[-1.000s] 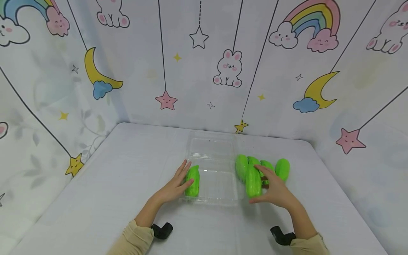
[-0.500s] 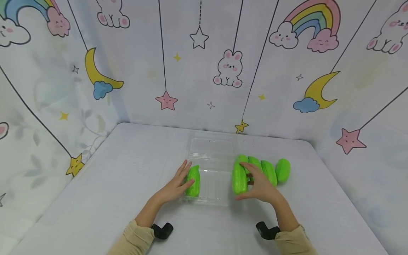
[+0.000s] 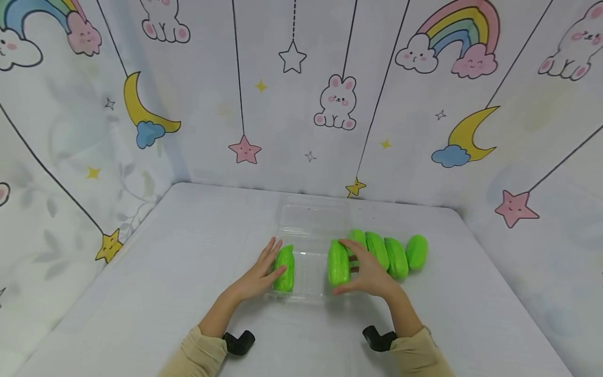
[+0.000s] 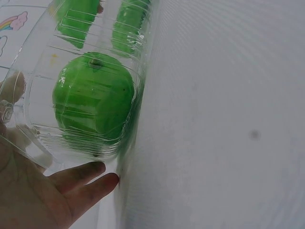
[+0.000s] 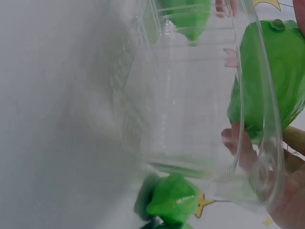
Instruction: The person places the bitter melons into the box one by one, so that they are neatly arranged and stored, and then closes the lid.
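Note:
A clear plastic box (image 3: 308, 277) sits on the white table with a glossy green oblong fruit or vegetable (image 3: 284, 269) along its left wall. My left hand (image 3: 256, 278) rests against that wall, fingers straight and thumb over the rim. The left wrist view shows this green piece (image 4: 93, 100) through the plastic, with my fingertips just outside. My right hand (image 3: 372, 275) grips a second green oblong piece (image 3: 338, 264) between thumb and fingers, at the box's right side. In the right wrist view, the held piece (image 5: 271, 71) shows behind the box rim, a short stem nub at its end.
Several more green oblong pieces (image 3: 395, 259) lie in a row on the table right of the box. The box's clear lid (image 3: 311, 217) lies folded open behind it. A printed cloth wall (image 3: 292, 115) encloses the back and sides.
My right hand has carried its green piece leftward from beside the row to the box's right side. The left hand has stayed in place.

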Available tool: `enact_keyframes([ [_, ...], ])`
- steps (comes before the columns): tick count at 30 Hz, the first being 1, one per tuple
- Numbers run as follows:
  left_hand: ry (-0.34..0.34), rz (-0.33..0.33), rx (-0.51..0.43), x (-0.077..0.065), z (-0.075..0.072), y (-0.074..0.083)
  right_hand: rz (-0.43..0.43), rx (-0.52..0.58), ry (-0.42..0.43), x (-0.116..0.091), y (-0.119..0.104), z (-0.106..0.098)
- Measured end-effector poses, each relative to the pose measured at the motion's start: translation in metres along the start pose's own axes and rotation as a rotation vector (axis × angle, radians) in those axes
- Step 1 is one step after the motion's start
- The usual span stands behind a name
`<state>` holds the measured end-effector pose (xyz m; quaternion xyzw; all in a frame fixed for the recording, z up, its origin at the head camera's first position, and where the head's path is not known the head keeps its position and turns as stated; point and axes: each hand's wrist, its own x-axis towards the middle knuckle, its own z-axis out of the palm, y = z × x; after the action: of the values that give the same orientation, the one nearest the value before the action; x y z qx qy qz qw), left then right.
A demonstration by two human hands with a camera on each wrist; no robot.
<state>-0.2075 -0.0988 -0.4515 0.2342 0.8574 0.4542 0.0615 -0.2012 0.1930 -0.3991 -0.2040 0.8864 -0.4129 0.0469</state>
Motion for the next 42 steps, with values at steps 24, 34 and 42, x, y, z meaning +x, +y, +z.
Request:
enact_keyframes([
  [24, 0.019, 0.013, -0.002, -0.001, 0.001, 0.0, -0.013, -0.002, -0.029, 0.03, -0.011, 0.043],
  [34, 0.019, 0.032, -0.011, -0.002, 0.001, 0.0, -0.022, 0.001, -0.076, 0.037, -0.017, 0.052],
  [42, -0.009, 0.0, -0.011, -0.001, 0.0, 0.0, -0.027, 0.005, -0.109, 0.042, -0.016, 0.057],
])
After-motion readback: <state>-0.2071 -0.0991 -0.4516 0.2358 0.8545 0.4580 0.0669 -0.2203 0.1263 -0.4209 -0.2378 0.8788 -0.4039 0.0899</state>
